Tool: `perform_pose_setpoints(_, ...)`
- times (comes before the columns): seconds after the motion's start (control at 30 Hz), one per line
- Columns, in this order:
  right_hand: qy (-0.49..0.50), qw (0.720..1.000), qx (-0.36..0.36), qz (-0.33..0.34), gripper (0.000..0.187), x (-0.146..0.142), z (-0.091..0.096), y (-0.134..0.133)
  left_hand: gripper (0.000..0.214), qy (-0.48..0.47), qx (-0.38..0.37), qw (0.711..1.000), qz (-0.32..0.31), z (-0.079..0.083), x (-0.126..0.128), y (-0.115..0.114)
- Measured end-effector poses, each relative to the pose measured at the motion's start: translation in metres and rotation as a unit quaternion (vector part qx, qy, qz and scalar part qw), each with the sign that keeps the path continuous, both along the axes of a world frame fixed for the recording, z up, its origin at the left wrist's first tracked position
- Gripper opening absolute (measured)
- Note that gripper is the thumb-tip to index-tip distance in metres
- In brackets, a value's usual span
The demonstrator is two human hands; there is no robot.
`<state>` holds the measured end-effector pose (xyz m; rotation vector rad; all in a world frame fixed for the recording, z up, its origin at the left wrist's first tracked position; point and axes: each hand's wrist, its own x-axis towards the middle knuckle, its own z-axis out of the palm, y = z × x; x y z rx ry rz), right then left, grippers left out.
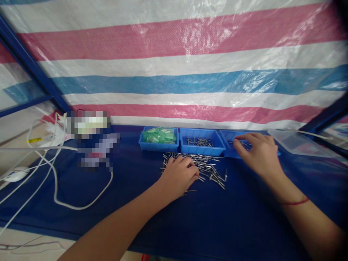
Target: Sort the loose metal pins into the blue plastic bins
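My left hand [181, 175] rests on a loose pile of silver blind rivets [213, 170] on the blue tabletop. Its fingers curl downward, and whatever they grip is hidden beneath them. Farther right, my right hand [259, 154] is over the right-hand blue bin [227, 150]. Thumb and index finger come together at the tips, and I cannot make out what is between them. Small metal pieces show in that bin behind the fingers. The middle blue bin [202, 148] holds more rivets. In the left blue bin [159, 146] lies a green plastic bag [160, 135].
White cables [56, 177] loop across the left of the blue table [236, 221]. Blurred-out items [99, 150] lie near them. A clear plastic tray [299, 143] sits at the right back. A striped plastic sheet [176, 83] hangs behind, between blue frame posts [35, 69].
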<state>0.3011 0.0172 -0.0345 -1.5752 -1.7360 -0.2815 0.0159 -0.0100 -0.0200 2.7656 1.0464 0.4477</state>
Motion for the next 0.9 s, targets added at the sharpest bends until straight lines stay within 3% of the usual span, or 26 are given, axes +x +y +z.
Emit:
perform_pose_setpoints(0.1, -0.052, 0.996, 0.027, 0.064, 0.014, -0.030, 0.008, -0.010, 0.015, -0.016, -0.013, 1.000, 0.002, 0.002, 0.000, 0.001)
perform_pose_setpoints(0.23, -0.034, 0.987, 0.025, 0.153, 0.011, -0.062, 0.018, -0.028, 0.011, -0.065, -0.070, 0.995, 0.003, 0.002, -0.001, 0.004)
perform_pose_setpoints(0.5, -0.007, 0.938, -0.124, 0.323, 0.013, -0.091, 0.020, -0.046, 0.012, -0.278, -0.147, 0.948, 0.041, 0.008, 0.003, 0.007)
perform_pose_setpoints(0.73, 0.079, 0.916, -0.164, 0.357, 0.017, -0.103, 0.017, -0.049, 0.013, -0.332, -0.183, 0.925, 0.033, 0.008, 0.009, 0.000)
perform_pose_setpoints(0.9, 0.109, 0.917, -0.158, 0.348, 0.016, -0.103, 0.018, -0.050, 0.013, -0.318, -0.180, 0.930, 0.048, 0.007, 0.009, -0.001)
